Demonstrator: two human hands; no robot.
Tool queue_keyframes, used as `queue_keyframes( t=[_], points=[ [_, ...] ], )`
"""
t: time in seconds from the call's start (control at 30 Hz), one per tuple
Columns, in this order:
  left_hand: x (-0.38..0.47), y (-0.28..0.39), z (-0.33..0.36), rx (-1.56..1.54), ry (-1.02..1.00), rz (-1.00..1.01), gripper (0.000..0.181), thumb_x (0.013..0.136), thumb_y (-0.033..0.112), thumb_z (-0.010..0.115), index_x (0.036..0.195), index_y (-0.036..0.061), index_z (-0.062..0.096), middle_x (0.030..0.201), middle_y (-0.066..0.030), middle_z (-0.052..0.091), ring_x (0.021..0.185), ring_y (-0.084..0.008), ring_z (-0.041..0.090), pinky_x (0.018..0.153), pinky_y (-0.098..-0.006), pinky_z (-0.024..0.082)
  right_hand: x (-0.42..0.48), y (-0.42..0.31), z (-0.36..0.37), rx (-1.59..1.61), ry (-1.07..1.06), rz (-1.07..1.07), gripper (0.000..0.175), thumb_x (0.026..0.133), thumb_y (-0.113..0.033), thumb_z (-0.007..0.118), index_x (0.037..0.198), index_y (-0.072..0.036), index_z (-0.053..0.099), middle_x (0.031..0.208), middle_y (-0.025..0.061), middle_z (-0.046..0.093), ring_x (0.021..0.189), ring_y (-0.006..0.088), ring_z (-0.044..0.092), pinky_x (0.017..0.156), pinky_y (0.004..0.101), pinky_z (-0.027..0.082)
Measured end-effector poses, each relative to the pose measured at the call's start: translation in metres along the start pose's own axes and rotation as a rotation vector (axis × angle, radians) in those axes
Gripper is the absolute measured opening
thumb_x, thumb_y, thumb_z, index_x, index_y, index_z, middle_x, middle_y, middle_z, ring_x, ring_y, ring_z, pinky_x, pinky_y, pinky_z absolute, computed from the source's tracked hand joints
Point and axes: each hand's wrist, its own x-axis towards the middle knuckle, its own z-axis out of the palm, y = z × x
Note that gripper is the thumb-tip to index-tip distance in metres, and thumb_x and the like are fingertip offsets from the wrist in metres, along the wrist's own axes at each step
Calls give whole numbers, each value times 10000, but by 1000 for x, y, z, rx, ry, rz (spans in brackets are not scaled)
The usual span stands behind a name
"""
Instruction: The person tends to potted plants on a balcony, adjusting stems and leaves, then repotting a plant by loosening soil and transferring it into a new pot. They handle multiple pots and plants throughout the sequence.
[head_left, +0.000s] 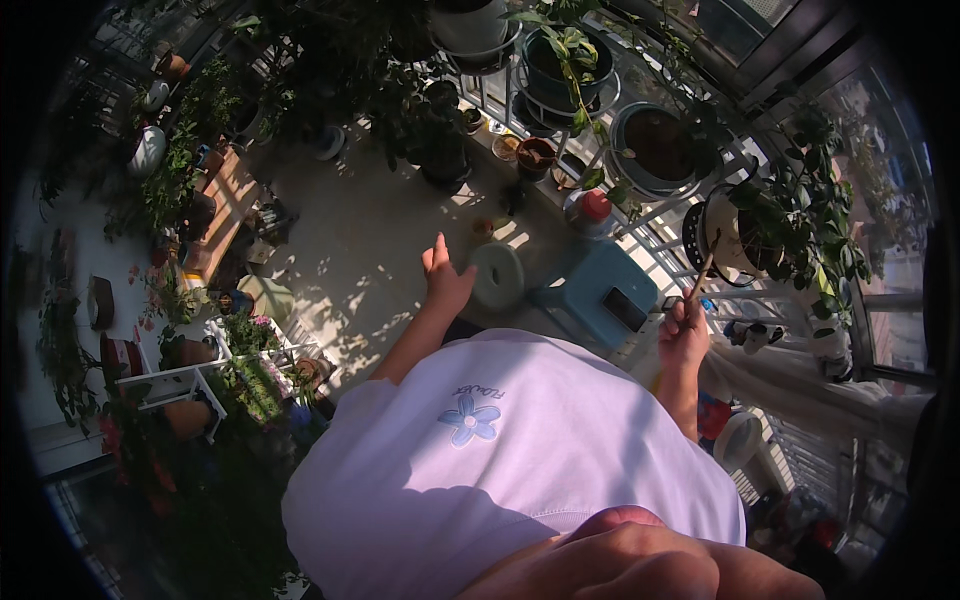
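My left hand is held out over the floor with its fingers apart and nothing in it. Just right of it in the picture stands a round, pale green stool or lid. My right hand grips a thin brown stick, perhaps a tool handle, which points up toward a cream pot with a leafy plant in a railing holder. Near that hand is a blue plastic stool, on which a dark smartphone lies.
Potted plants hang in white metal rings along the window railing, among them a dark green pot and a wide pot of soil. A red-lidded container stands by the railing. A white plant rack and a wooden board are at left.
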Motion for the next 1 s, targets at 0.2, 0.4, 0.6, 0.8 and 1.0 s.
queue_keyframes(
  t=[0.2,0.4,0.6,0.8,1.0],
  points=[
    [93,-88,-76,-3,-48,-91,955,762,134,794,1537,-5,255,1376,-242,375,1206,-357,461,1036,-408,423,2,93,89,-58,194,-97,277,1048,-263,492,1196,-51,592,711,-18,474,556,58,412,450,195,309],
    [210,-167,-169,91,-103,-37,916,779,142,799,1535,17,297,1344,-208,415,1081,-276,502,951,-363,477,42,164,203,-256,260,-91,300,1058,-290,478,1220,-55,572,742,-23,478,544,61,401,450,199,304],
    [306,-136,-188,10,-238,31,844,792,94,804,1516,79,371,1336,-159,410,1076,-251,508,954,-369,477,120,176,288,-467,170,-269,265,1021,-288,548,1157,-85,650,792,-10,573,685,77,520,570,227,403],
    [348,-40,-159,-131,-414,288,788,833,147,777,1509,66,379,1312,-147,422,1116,-262,510,961,-385,473,197,145,349,-1319,444,-441,326,1001,-311,513,1181,-79,655,1020,187,714,993,316,685,867,391,512],
    [365,1,-160,-138,-488,396,769,829,134,779,1496,56,404,1272,-149,448,1066,-257,514,928,-375,483,245,120,391,-1651,448,-547,311,973,-257,468,1161,-113,669,1063,180,713,992,399,672,902,470,529]
  ],
)
